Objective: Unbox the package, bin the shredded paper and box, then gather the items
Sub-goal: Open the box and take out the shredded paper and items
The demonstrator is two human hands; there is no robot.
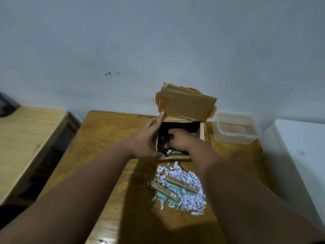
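Currently the cardboard box [181,138] stands open near the far edge of the wooden table [109,138], its taped lid flap [186,104] tilted up against the wall. The left hand [146,140] is spread along the box's left wall, forefinger touching the lid's lower corner and thumb hooked over the near rim, so it braces the box. The right hand [177,140] reaches down inside with fingers curled; it appears to be closing on the contents, but the interior is dark and I cannot tell what, if anything, it grips. A few pale strips show at the near inner edge.

Nearer the person, a heap of white shredded paper [182,191] lies on the table with two long tan item boxes [182,184] and some green packets [161,196] resting on it. A clear plastic container [235,128] sits just right of the box, and a white bin-like unit [299,155] stands beside the table.

The step in hand seems to be emptying the box. To do it well, keep the left hand steadying the wall so the box does not slide, scoop from the bottom corners, and lift slowly so light strips do not scatter. Feel for any small items buried in the filler before the shreds go to the bin
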